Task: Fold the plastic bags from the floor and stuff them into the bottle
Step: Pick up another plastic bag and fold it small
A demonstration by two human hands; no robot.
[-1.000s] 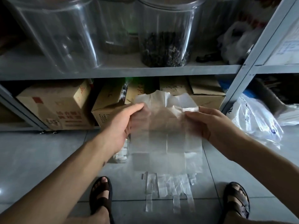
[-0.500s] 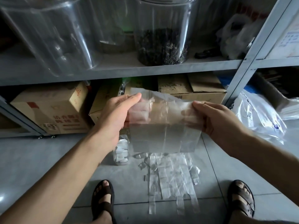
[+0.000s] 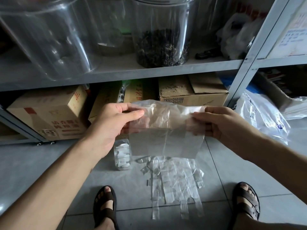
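The left grip (image 3: 114, 125) and right grip (image 3: 222, 123) each pinch an upper corner of a clear plastic bag (image 3: 166, 138), held stretched in the air above the floor (image 3: 235, 165). The film looks feather-light, limp and slippery, so folding probably wants firm pinches at corners and edges. More bags (image 3: 172, 178) lie flat below, beside the part-filled bottle (image 3: 122, 156).

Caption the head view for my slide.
Left hand and right hand pinch a clear plastic bag above the floor pile and bottle.

Clear bag (image 3: 166, 130) midair; part-stuffed bottle (image 3: 122, 155) upright.
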